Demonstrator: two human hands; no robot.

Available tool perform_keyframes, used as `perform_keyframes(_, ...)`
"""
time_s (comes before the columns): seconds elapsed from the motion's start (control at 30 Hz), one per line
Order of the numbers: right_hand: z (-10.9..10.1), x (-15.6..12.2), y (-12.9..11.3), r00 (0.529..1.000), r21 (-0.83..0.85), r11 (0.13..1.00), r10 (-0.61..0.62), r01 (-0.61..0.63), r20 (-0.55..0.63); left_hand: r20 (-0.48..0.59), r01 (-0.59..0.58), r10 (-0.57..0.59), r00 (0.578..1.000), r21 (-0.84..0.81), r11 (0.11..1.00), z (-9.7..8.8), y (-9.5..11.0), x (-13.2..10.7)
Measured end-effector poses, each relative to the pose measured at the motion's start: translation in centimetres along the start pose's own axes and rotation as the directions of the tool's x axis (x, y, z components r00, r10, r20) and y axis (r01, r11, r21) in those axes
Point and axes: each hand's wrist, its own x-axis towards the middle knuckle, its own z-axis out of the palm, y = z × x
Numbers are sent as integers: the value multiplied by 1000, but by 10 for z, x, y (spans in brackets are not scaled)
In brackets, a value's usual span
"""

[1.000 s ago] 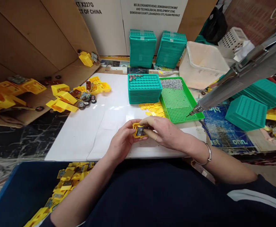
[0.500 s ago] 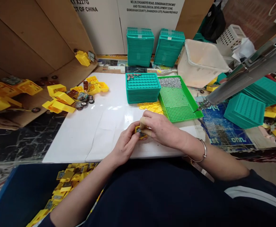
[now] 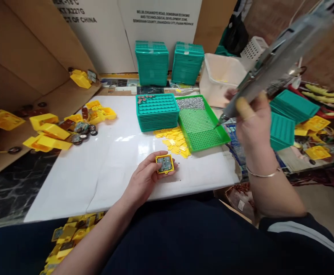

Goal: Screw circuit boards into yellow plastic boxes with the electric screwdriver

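Low over the white work surface, my left hand [image 3: 146,173] is closed on a small yellow plastic case [image 3: 165,164] with a grey circuit board inside, open side up. Its thumb presses on the board's left part. My right hand [image 3: 254,118] is raised at the right, its fingers wrapped round the grey body of an electric screwdriver [image 3: 258,82], which hangs at a slant with its bit pointing down to the left. The bit is over the green tray [image 3: 209,143], which holds small silver screws [image 3: 191,102] at its far end.
A stack of teal trays [image 3: 157,114] stands mid-table beside loose flat yellow pieces [image 3: 175,141]. Yellow cases with wired parts [image 3: 50,135] lie at the left. Wrapped teal stacks [image 3: 152,63] and a whitish bin [image 3: 221,76] stand behind. A blue container [image 3: 18,244] is below left.
My right hand has left the yellow case and moved up and right to grasp the screwdriver. My left hand still holds the case, now in plain sight. The camera view has shifted right.
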Motion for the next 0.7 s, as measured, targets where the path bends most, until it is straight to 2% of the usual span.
perform_keyframes(0.07, -7, 5, 9, 995, 41, 998, 49, -46, -88, 23, 26, -26, 999, -7, 1000, 8, -5, 5)
perform_keyframes(0.13, -4, 11, 21, 985, 121, 989, 97, -80, -143, 42, 38, -37, 998, -6, 999, 13, -11, 10)
perform_keyframes(0.27, 18, 23, 43, 955, 327, 940, 181, -98, -234, 43, 44, -44, 998, 10, 999, 18, -17, 16)
perform_keyframes(0.37, 37, 28, 52, 926, 403, 912, 218, -81, -308, 30, 52, -52, 998, 20, 998, 20, -16, 15)
perform_keyframes(0.53, 55, 28, 59, 914, 408, 908, 239, -91, -327, 14, 67, -67, 998, 13, 998, 22, -13, 14)
perform_keyframes(0.7, 58, 26, 59, 898, 376, 914, 284, -149, -335, 21, 73, -73, 997, 2, 997, 21, -13, 16)
